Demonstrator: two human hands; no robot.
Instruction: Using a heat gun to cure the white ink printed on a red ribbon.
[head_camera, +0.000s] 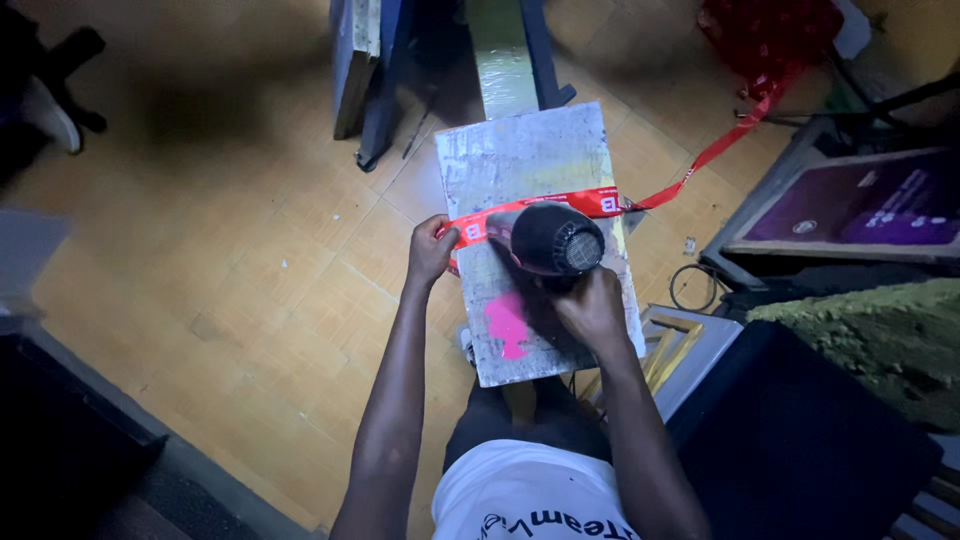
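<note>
The red ribbon (540, 212) lies flat across a worn, paint-stained board (530, 160), its long axis running crosswise, left to right. From the board's right edge it trails off and climbs toward a heap of red material (770, 35) on the floor at upper right. The board reaches away from the person, its near end over their lap, with a pink paint patch (508, 325) on that end.

The left hand (432, 250) sits at the board's left edge, its grip pinched closed on the ribbon's left end and holding it down at the rim. The right hand (592, 308) is wrapped tight round the handle of a black hair dryer (552, 238). The dryer's body hangs just over the ribbon's middle, its rear grille facing up toward the camera; the nozzle points down and left at the strip. So the ribbon lies just ahead of the right hand, under the dryer, and the left hand is the one touching it.

Around the board lies tiled floor (250, 250). A purple printing screen in a frame (860, 210) leans at right, a dark cable (690, 285) near it.
</note>
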